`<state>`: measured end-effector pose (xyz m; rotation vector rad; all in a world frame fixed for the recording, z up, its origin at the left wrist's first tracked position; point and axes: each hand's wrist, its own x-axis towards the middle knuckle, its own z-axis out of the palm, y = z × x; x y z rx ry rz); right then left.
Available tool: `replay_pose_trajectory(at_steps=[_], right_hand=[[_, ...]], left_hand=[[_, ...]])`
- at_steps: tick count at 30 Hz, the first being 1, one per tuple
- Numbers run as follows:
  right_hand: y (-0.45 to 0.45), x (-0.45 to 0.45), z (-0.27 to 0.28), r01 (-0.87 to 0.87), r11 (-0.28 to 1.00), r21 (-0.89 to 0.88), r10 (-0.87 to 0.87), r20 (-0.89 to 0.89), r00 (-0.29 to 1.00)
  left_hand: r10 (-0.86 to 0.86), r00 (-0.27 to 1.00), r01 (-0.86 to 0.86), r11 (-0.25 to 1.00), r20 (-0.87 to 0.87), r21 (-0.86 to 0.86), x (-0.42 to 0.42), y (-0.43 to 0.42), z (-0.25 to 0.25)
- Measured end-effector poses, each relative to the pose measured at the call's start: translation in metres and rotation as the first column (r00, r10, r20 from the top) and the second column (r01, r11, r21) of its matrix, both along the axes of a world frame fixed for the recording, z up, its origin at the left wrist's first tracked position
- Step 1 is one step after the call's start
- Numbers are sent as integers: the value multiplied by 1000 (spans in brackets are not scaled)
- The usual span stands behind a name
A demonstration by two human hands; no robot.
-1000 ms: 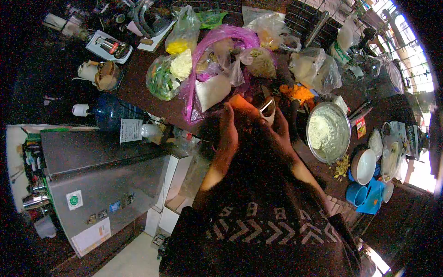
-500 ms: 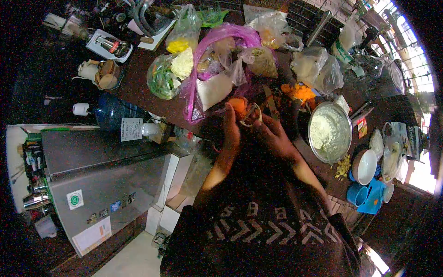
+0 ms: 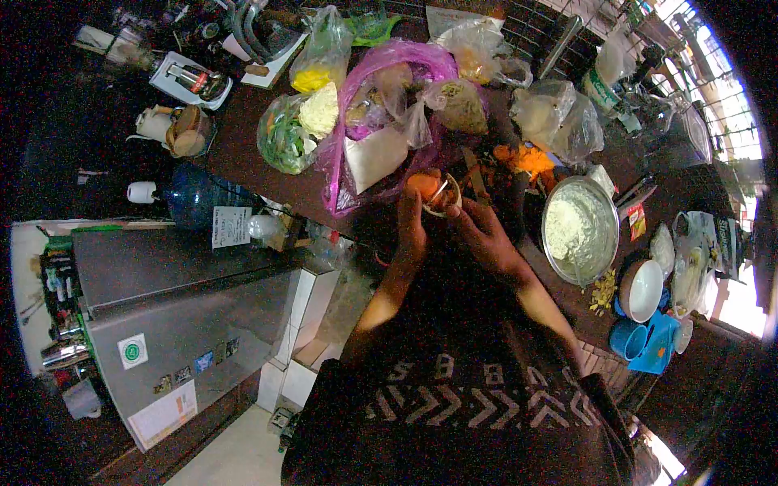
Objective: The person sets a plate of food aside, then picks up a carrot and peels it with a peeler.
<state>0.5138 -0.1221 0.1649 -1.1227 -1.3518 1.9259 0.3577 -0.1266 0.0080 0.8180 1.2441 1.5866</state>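
Head view: at mid-frame, gripping carrot (image 3: 421,184) with left hand (image 3: 412,223), apparently steadying it against peeler (image 3: 458,194) clasped in right hand (image 3: 488,236).

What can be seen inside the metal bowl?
The bowl holds a pale, uneven mass, its top surface in view. The mass covers the bottom, so whatever lies beneath it cannot be seen.

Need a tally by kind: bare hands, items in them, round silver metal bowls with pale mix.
Bare hands: 2 (left hand, right hand)
Orange rounded carrot-like vegetable: 1
Pale-rimmed peeler: 1
Round silver metal bowl: 1
Total: 5
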Motion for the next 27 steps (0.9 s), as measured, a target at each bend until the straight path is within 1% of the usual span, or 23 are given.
replay_pose_trajectory(at_steps=[1, 2, 3, 4, 5, 6, 7, 8, 10, 11, 13, 15, 16, 17, 19, 20, 21, 22, 23, 25, 26, 27], right_hand=[[0, -1, 7, -26, 1000, 12, 26, -12, 1000], [-1, -4, 14, 9, 1000, 15, -10, 59, 998], [-2, -6, 19, 42, 999, 22, -45, 129, 991], [-3, -4, 16, 45, 999, 23, -48, 128, 991], [-3, -1, 9, 65, 998, -5, -65, 71, 995], [-3, 1, 5, 83, 996, -35, -83, 14, 996], [-3, 3, 3, 87, 996, -35, -86, 14, 996], [-2, 6, 0, 61, 998, -35, -60, 45, 997], [-4, 8, -7, 37, 999, -37, -34, 76, 997], [-8, 8, -12, 91, 996, -14, -89, 99, 991], [-9, 8, -10, 143, 990, 12, -143, 120, 982], [-7, 8, -4, 108, 989, -99, -99, 94, 991], [-9, 8, -6, 107, 989, -99, -98, 93, 991], [-11, 9, -10, 179, 975, -133, -155, 172, 973], [-11, 8, -5, 251, 955, -160, -207, 250, 946], [-10, 9, -1, 226, 967, -119, -195, 227, 954], [-9, 9, 3, 202, 976, -79, -182, 205, 962], [-6, 13, -11, 205, 976, -78, -186, 204, 961], [0, 18, -35, 131, 991, -6, -127, 212, 969], [1, 17, -38, 59, 996, 65, -72, 222, 972], [-4, 17, -39, 118, 991, 63, -129, 212, 969], [-5, 17, -31, 176, 982, 61, -185, 203, 962]], left_hand=[[13, 999, -13, 1000, -30, -5, 0, -1, 2], [25, 998, -26, 1000, -60, -10, 0, -2, 4], [-65, 998, 65, 995, 5, 73, -2, -3, 58], [-161, 985, 149, 976, 62, 161, -5, -4, 89], [-164, 985, 153, 975, 61, 162, -7, -5, 91], [-205, 973, 192, 974, 102, 120, -9, -5, 91], [-243, 959, 233, 969, 145, 79, -9, -5, 91], [-245, 959, 236, 969, 145, 78, -8, -5, 87], [-215, 976, 212, 971, 15, 108, -8, -4, 78], [-218, 976, 215, 971, 15, 106, -8, -6, 74], [-237, 968, 232, 970, 83, 71, -9, -8, 84], [-235, 966, 228, 971, 109, 76, -8, -10, 91], [-236, 964, 227, 971, 123, 81, -7, -8, 90], [-236, 962, 226, 970, 136, 86, -6, -6, 89], [-196, 980, 192, 939, -13, 287, -5, 5, 82], [-198, 980, 193, 938, -15, 288, -6, 5, 79], [-231, 973, 215, 934, 25, 287, -6, 5, 78], [-250, 967, 227, 930, 43, 287, -6, 5, 79], [-268, 961, 240, 927, 62, 287, -5, 5, 81], [-205, 979, 199, 963, 14, 182, -3, 2, 87], [-211, 977, 205, 962, 13, 181, -1, 0, 90], [-217, 973, 208, 972, 81, 111, 0, -2, 91]])
